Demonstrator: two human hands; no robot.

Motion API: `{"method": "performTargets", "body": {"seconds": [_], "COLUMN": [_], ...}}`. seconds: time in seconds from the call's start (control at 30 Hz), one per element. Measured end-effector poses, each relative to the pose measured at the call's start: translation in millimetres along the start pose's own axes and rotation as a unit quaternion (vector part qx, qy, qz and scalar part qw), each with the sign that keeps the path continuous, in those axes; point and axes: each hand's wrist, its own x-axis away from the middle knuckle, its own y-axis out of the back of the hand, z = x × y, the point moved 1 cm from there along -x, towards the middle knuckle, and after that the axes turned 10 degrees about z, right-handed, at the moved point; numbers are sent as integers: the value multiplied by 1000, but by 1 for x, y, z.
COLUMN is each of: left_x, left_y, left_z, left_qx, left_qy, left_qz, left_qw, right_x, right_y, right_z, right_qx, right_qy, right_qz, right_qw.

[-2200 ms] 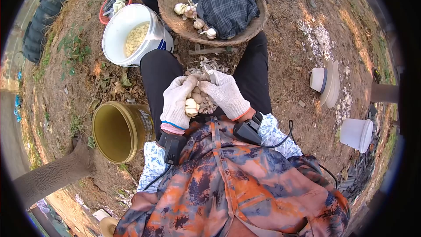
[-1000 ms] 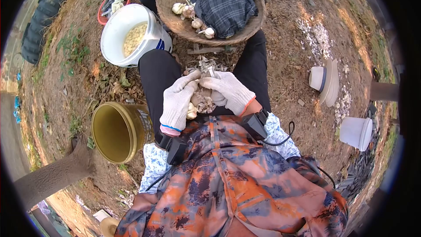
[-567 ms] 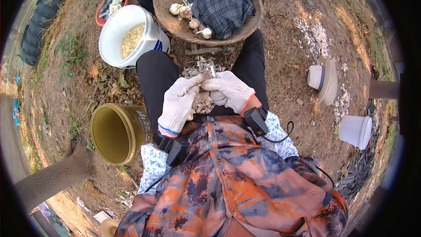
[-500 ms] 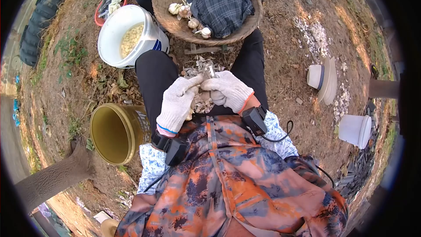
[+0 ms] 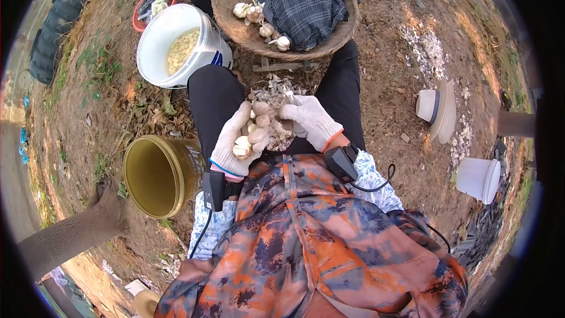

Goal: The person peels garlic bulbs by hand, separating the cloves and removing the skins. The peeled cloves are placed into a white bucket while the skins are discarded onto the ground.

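My left hand (image 5: 229, 144), in a white knit glove, is turned palm up and curled around several garlic cloves (image 5: 257, 134). To its right is my right hand (image 5: 310, 121), also gloved, with its fingers closed. A small pale tip shows at these fingers, but what they hold is too small to make out. The two hands are slightly apart. Between and beneath them lies a heap of papery garlic skins (image 5: 273, 95), between the knees.
Ahead, a wicker basket (image 5: 235, 30) holds garlic bulbs (image 5: 266, 30) and a dark checked cloth (image 5: 303, 9). A white bucket (image 5: 212, 62) with peeled cloves stands left of it. A yellowish bucket (image 5: 176, 179) lies on its side at left. A hat (image 5: 441, 111) and white tub (image 5: 478, 179) are at right.
My hands have moved apart from each other. My left hand has turned palm up, so the garlic cloves in it now show. The whole view has shifted slightly.
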Motion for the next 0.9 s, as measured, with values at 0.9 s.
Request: {"method": "performTargets", "body": {"seconds": [0.9], "left_x": [-19], "left_y": [-12], "left_z": [-3], "left_qx": [6], "left_qy": [-98], "left_qz": [-162], "left_qw": [982], "right_x": [22], "right_y": [-31], "right_z": [18], "right_qx": [-402], "right_qy": [63], "right_qz": [201], "right_qw": [891]}}
